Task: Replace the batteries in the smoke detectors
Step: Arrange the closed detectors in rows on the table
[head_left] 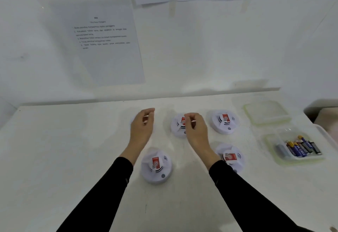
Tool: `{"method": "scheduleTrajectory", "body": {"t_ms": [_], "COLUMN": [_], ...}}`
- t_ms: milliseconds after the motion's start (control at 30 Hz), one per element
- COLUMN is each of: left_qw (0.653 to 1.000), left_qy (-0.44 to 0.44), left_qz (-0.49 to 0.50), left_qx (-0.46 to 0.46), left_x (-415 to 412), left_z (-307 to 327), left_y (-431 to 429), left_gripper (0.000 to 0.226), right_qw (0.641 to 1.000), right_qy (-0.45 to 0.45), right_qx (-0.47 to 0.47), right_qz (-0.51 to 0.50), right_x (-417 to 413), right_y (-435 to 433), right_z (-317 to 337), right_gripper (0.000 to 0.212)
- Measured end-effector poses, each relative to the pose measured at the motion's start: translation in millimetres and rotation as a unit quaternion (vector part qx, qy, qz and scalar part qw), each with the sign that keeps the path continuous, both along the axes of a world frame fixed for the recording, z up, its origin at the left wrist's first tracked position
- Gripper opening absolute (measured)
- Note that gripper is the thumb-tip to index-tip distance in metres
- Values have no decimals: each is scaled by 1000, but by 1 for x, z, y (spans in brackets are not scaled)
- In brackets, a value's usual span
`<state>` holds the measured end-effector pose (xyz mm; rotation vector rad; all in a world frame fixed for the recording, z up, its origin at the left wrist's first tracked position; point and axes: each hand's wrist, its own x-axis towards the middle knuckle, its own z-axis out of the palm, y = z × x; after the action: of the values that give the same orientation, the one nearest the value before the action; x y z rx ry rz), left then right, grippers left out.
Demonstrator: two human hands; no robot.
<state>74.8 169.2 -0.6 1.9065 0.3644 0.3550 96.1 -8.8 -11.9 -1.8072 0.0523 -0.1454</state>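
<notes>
A round white plastic smoke detector [156, 167], red-labelled, lies on the white table [54, 149] between the wrists. The left hand [142, 127] and right hand [196, 129] hover loosely curled, holding nothing.

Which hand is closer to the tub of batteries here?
Right. The right hand hovers over the middle back-row detector, well to the left of the battery tub. The left hand is farther left still, on the other side of that detector.
</notes>
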Motion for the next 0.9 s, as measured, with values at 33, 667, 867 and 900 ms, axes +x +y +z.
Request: {"method": "scheduleTrajectory", "body": {"t_ms": [33,667,867,900], "left_qw": [999,991,994,994], "left_qy": [-15,88,41,37], "left_qz": [41,18,28,27], "left_qx": [-5,102,100,97], "left_x": [-4,-25,-37,-37], "left_z": [-1,-51,-59,-59], "left_y": [12,62,61,61], "left_gripper": [18,65,45,45], "right_qw": [999,955,957,958], "right_qy": [-2,156,131,128], "right_qx": [-9,-28,43,49], "right_qz": [32,250,255,252], "right_x": [-3,7,0,-1], "right_y": [11,83,75,75], "right_z": [3,-13,-21,-24], "right_gripper": [13,38,59,60]}}
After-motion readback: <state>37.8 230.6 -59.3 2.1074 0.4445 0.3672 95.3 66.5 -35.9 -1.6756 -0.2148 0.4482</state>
